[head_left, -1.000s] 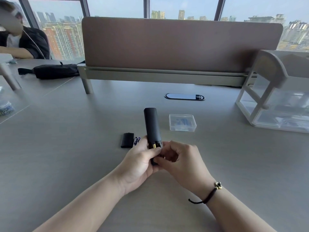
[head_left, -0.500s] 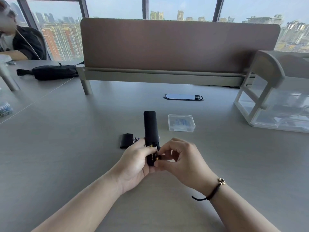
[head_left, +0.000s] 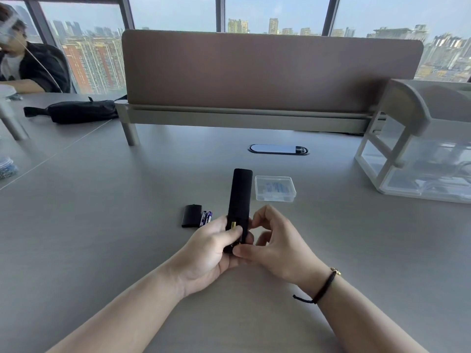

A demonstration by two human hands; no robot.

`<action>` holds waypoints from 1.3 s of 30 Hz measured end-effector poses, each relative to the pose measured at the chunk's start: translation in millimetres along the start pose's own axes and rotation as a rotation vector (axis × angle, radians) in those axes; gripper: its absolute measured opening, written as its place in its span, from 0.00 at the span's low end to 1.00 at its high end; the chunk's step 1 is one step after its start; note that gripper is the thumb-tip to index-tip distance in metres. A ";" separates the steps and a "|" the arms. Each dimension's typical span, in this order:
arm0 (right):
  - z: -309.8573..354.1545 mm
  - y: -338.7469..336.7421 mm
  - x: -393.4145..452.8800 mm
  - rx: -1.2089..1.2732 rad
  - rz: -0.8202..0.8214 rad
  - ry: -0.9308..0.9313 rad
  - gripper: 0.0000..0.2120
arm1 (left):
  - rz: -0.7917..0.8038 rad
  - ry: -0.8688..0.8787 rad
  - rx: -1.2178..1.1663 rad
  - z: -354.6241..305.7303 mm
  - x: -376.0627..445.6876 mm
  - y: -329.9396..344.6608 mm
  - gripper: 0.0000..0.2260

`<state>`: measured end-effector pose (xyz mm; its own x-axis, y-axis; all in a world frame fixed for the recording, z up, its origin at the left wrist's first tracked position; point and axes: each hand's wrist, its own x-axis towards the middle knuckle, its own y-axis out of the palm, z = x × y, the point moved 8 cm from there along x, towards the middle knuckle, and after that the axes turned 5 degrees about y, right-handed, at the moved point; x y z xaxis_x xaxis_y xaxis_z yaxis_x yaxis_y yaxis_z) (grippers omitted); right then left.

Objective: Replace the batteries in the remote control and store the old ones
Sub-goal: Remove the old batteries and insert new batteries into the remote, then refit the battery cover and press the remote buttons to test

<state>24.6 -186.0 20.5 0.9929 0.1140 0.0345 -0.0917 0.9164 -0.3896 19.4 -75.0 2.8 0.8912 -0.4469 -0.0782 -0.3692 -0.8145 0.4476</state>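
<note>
Black remote control [head_left: 239,200] points away, near end in hands.

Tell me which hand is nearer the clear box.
Right. The right hand sits just below the clear box, apart from it, fingertips at the remote. The left hand grips the remote's lower end, farther left of the box.

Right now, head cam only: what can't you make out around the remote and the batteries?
- Battery bay of the remote: the left hand and right hand cover its lower end; only a gold battery tip shows, so the count inside is unknown.
- Right hand's grip: fingertips meet at the remote's bottom; what they pinch is hidden.
- Blue batteries beside the cover: labels too small.
- Clear box: contents blurred.
</note>
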 end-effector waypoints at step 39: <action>-15.1 -12.3 11.5 0.031 -0.120 -0.043 0.19 | -0.827 0.118 1.395 -79.9 -5.9 -124.9 0.20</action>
<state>38.3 -201.7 11.8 0.9928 0.0182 0.1185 0.0247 0.9358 -0.3516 81.3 58.9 18.5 0.9466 0.2354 0.2203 0.3140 -0.5185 -0.7953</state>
